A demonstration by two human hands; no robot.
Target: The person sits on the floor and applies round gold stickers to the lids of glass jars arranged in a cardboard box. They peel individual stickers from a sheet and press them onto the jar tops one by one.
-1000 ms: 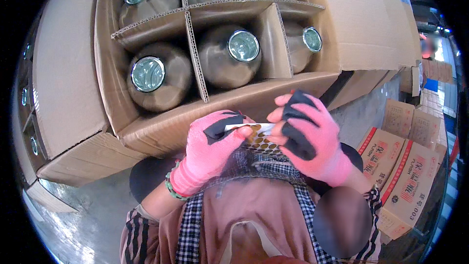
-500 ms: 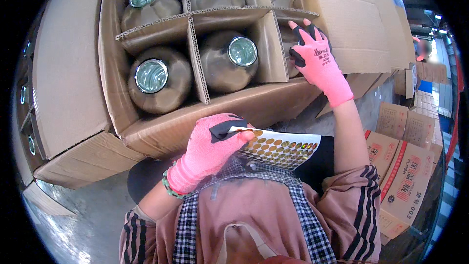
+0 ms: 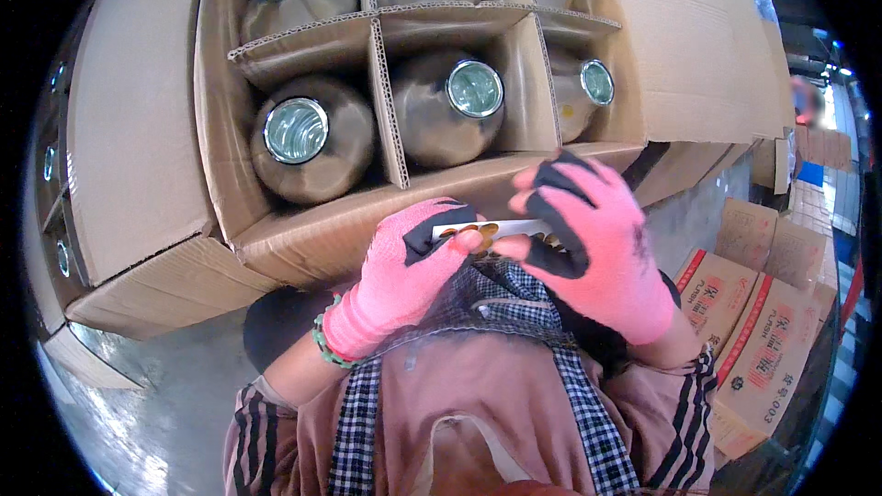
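My left hand (image 3: 409,266), in a pink glove with dark fingertips, pinches a white sheet of round gold stickers (image 3: 487,231) above my lap. My right hand (image 3: 588,243), gloved the same way, is at the sheet's right part. Its thumb lies by the stickers, while its curled fingers stay apart from the thumb; it hides much of the sheet. Just beyond, a cardboard box (image 3: 303,253) holds several big round glass jars, among them a front-left jar (image 3: 312,170) and a front-middle jar (image 3: 432,133). The front-right jar (image 3: 574,92) bears a small yellowish spot low on its shoulder.
Upright cardboard dividers (image 3: 390,115) part the jars. Wide box flaps (image 3: 138,101) spread left and right. More jars in a box show at the far left edge. Printed cartons (image 3: 763,358) are stacked on the floor (image 3: 197,386) at right. A blurred person (image 3: 808,101) is far right.
My right hand has come back from the front-right jar to the sticker sheet, uncovering that jar and its spot. The sheet now shows less of its face. My left hand keeps its pinch.
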